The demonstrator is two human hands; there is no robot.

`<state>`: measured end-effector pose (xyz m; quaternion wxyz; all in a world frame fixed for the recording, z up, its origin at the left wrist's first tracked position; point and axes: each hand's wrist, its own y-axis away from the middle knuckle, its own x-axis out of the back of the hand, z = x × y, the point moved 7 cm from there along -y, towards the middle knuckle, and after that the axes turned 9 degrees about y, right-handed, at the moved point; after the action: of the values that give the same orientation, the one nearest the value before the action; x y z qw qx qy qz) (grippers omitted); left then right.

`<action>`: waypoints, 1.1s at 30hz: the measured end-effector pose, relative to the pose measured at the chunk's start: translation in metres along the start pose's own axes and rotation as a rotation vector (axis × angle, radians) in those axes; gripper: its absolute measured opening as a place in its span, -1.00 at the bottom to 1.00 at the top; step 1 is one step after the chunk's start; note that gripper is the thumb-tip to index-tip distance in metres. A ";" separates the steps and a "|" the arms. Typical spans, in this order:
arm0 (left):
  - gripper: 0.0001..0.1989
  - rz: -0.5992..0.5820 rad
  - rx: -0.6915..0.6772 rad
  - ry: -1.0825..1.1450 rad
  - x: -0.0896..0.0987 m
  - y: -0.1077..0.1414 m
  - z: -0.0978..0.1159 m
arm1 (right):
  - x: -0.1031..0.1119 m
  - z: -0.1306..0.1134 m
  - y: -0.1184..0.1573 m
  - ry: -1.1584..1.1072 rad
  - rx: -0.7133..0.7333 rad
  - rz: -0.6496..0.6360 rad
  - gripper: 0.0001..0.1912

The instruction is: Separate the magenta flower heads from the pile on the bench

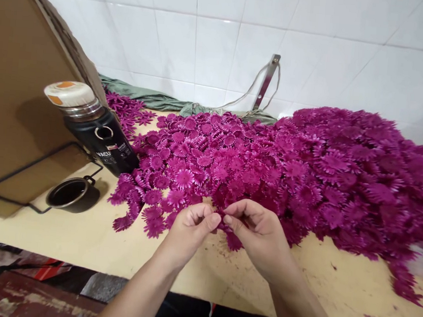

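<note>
My left hand (pixel 194 228) and my right hand (pixel 259 231) meet over the front of the table, thumbs and forefingers pinched close together. Between the fingertips is a small magenta artificial flower piece (pixel 221 217), mostly covered by the fingers. Just beyond both hands spreads a large pile of magenta artificial flower heads (pixel 233 165), flat with fringed petals, heaped higher toward the right. One loose flower head (pixel 234 240) lies on the table right below the fingertips.
At the left stand a black vacuum flask (pixel 100 134) with a cream lid, a dark metal cup (pixel 73 195) and a large cardboard box (pixel 28 88). Green cloth (pixel 146 96) and a metal bracket (pixel 266 82) with cord lie along the tiled wall (pixel 222 36). The tabletop (pixel 114 248) is pale.
</note>
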<state>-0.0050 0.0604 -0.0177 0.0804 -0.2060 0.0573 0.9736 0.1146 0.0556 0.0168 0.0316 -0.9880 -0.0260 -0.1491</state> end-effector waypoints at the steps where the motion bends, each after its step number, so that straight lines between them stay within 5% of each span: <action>1: -0.50 0.003 -0.022 -0.021 -0.001 0.000 0.002 | 0.002 0.001 -0.001 0.006 -0.003 0.031 -0.90; 7: -0.61 0.053 -0.141 -0.080 -0.002 0.005 0.012 | 0.021 -0.004 -0.017 0.123 0.082 0.210 -0.93; 11: -0.67 0.085 -0.182 -0.075 0.007 0.012 0.018 | 0.080 -0.012 -0.022 0.431 0.148 0.668 -0.95; 13: -0.70 0.092 -0.131 -0.062 0.011 0.012 0.016 | 0.093 -0.018 -0.022 0.559 0.197 0.719 -0.91; 18: -0.72 0.044 -0.037 -0.005 0.005 0.002 0.007 | 0.047 -0.032 -0.008 0.635 0.303 0.345 -0.82; 23: -0.61 0.051 -0.021 0.036 0.003 -0.002 -0.001 | 0.000 -0.011 0.002 0.343 0.049 -0.007 -0.82; 29: -0.52 0.079 0.070 0.151 0.006 -0.001 -0.009 | 0.002 0.001 -0.005 0.184 -0.038 -0.006 -0.76; 33: -0.52 0.041 0.100 0.210 0.005 -0.002 -0.007 | -0.016 0.004 -0.001 -0.011 -0.094 -0.219 -0.80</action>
<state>-0.0065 0.0621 -0.0263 0.0642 -0.3012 0.1179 0.9441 0.1000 0.0558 0.0083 -0.0311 -0.9804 -0.1269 -0.1476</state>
